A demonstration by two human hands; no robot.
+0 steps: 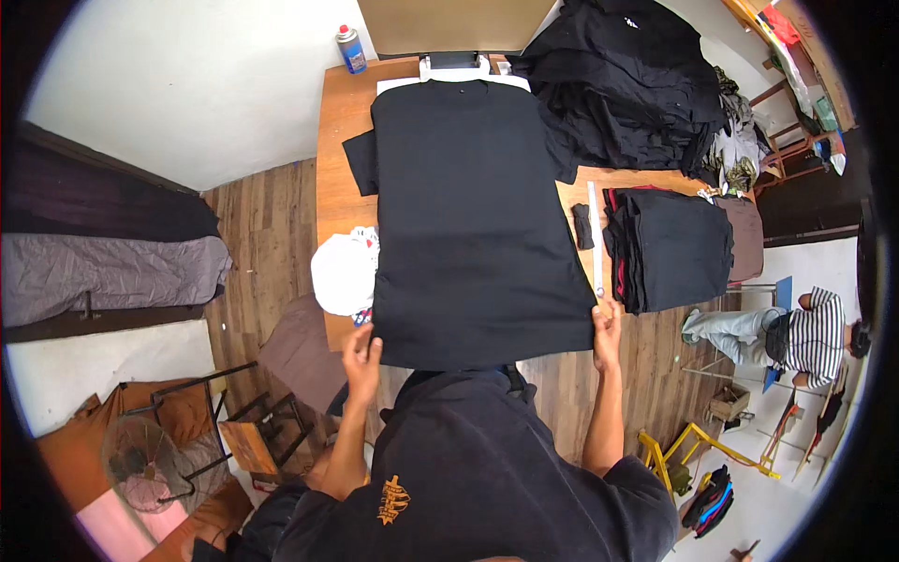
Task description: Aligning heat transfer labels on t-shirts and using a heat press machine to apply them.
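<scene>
A black T-shirt (467, 211) lies spread face up over a white board (521, 83), with its collar at the far end. Its hem hangs out past the near table edge, just in front of my body. At the left corner of the hem, my left hand (362, 362) pinches the cloth between thumb and fingers. My right hand (607, 337) holds the opposite corner the same way, with its thumb on the cloth. A white bundle of cloth (343, 275) sits left of the shirt. To the right lie a steel ruler (595, 232) and a small dark roll (582, 226).
Folded dark garments (678, 249) are stacked on the wooden table (344, 105) at right. Behind them rises a heap of black clothes (625, 91). A spray can (352, 50) stands at the back left. A person in a striped top (815, 337) is off to the right. A fan (144, 464) stands lower left.
</scene>
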